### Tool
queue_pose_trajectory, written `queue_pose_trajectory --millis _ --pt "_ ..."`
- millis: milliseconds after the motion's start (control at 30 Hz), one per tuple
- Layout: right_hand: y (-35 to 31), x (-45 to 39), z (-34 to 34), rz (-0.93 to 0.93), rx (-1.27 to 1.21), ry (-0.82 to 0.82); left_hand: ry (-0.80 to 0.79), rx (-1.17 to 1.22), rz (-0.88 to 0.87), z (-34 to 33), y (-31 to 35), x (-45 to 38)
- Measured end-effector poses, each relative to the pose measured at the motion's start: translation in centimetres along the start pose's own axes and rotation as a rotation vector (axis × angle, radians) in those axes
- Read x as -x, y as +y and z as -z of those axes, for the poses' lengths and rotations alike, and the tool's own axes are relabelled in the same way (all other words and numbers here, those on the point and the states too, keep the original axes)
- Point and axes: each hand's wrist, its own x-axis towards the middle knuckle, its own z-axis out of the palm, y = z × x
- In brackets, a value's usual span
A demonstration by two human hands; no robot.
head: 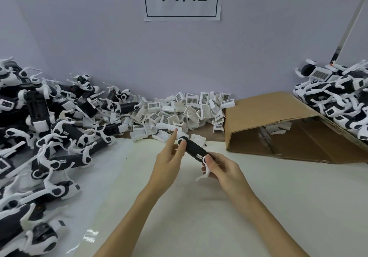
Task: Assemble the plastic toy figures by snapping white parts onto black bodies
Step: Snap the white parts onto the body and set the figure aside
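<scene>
Right hand (221,169) fingers clamped on near end of long black plastic toy body (196,150) above white bench (258,197); left hand (169,157) fingers straight, apart, touching its far white round cap (182,136).

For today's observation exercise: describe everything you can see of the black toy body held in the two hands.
The black toy body is a long, rounded bar of smooth, matte-looking plastic, held above the pale table and slanting from upper left to lower right. A white round joint sits at each end, and a thin white leg hangs from the lower one. A small white label lies near that end. The right hand grips the lower end; the left hand touches the upper end with straight fingers.
</scene>
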Motion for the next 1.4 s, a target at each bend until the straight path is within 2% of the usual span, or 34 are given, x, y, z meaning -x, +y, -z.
queue_pose_trajectory --millis 133,233,300,333,400,500,600,667,767,867,1033,1267,1400 --pt "-0.2 0.0 -0.4 0.026 0.159 -0.011 -0.150 0.042 0.063 2.7 -0.3 -1.0" --pt "-0.3 -0.5 -1.3 0.043 0.064 -0.034 -0.243 0.205 0.157 5.0 -0.6 -1.5" --pt "0.0 -1.4 -2.3 0.029 -0.018 -0.028 -0.227 0.362 0.184 5.8 -1.1 -1.6" --pt "0.3 -2.2 -2.7 0.043 0.042 0.000 -0.193 0.407 0.195 6.0 -1.3 -1.7" --pt "0.9 -4.3 -2.8 0.104 0.395 0.054 -0.094 0.419 0.215 6.1 -1.6 -1.9" --pt "1.3 -7.6 -2.2 0.164 0.911 -0.036 0.054 0.479 0.250 6.0 -2.4 -2.3" --pt "2.3 -10.3 -1.6 0.062 1.188 -0.107 0.111 0.549 0.251 5.9 -2.8 -2.5" --pt "3.0 -11.2 -1.7 0.023 1.232 -0.110 0.120 0.553 0.251 5.8 -3.0 -2.7" --pt "3.7 -11.0 -2.0 0.143 1.119 0.048 0.138 0.526 0.262 5.5 -3.2 -3.0" --pt "4.1 -9.2 -2.0 0.237 0.907 0.109 0.138 0.481 0.269 5.3 -3.4 -3.0" --pt "2.8 -5.7 -1.3 0.091 0.452 0.237 0.104 0.406 0.271 4.5 -2.9 -2.7" --pt "2.1 -0.9 0.5 -0.019 0.147 0.257 0.037 0.379 0.250 3.7 -2.5 -2.2" --pt "0.8 -1.0 1.5 -0.082 0.043 0.245 -0.074 0.340 0.203 3.5 -2.3 -1.6"
